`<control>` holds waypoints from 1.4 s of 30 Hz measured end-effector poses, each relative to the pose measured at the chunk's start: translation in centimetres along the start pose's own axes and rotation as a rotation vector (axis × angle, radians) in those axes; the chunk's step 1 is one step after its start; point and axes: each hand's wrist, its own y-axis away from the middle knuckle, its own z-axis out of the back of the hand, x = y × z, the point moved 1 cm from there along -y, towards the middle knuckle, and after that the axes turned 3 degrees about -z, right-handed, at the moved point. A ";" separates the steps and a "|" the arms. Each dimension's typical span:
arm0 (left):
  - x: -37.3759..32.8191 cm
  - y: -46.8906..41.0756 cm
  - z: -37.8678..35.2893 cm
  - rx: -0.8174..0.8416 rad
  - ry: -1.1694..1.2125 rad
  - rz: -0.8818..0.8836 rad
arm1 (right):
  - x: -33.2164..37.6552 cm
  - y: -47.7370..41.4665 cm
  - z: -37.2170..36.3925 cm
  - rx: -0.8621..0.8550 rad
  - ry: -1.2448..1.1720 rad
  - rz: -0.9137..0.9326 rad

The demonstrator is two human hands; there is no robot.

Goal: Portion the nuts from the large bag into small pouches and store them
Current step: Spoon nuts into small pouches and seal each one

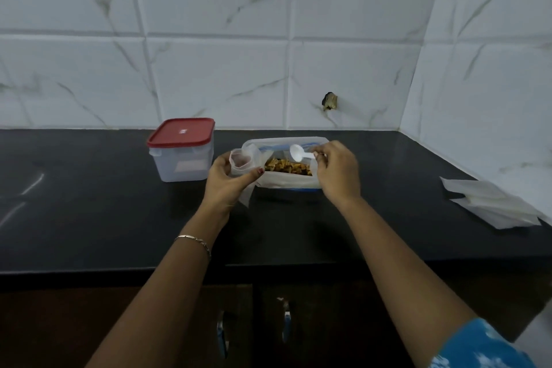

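The large bag [286, 166] of nuts [286, 165] stands open near the desk's [89, 203] back edge, soft-walled and likely to slump. The left hand [230, 181] pinches a thin, limp small pouch [243, 160] open at its rim, the best hold. The right hand [336, 172] grips a light white plastic scoop [300, 154] by its handle, over the nuts. A red-lidded container [182, 149] stands just left; spare pouches [490, 203] lie at the right edge.
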 end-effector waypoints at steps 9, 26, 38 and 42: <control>0.3 -2.5 -0.3 0.087 -0.062 -0.034 | 0.2 -0.6 -1.9 0.220 0.498 0.074; 2.0 -3.6 -0.2 0.208 -0.177 0.018 | -1.2 -0.2 -2.3 0.178 0.145 -0.195; 2.1 -3.5 -0.4 0.243 -0.203 0.028 | -0.2 0.3 -2.6 0.215 0.316 -0.054; 1.9 -3.3 -0.5 0.280 -0.189 0.021 | -0.1 0.3 -2.8 0.298 0.141 -0.189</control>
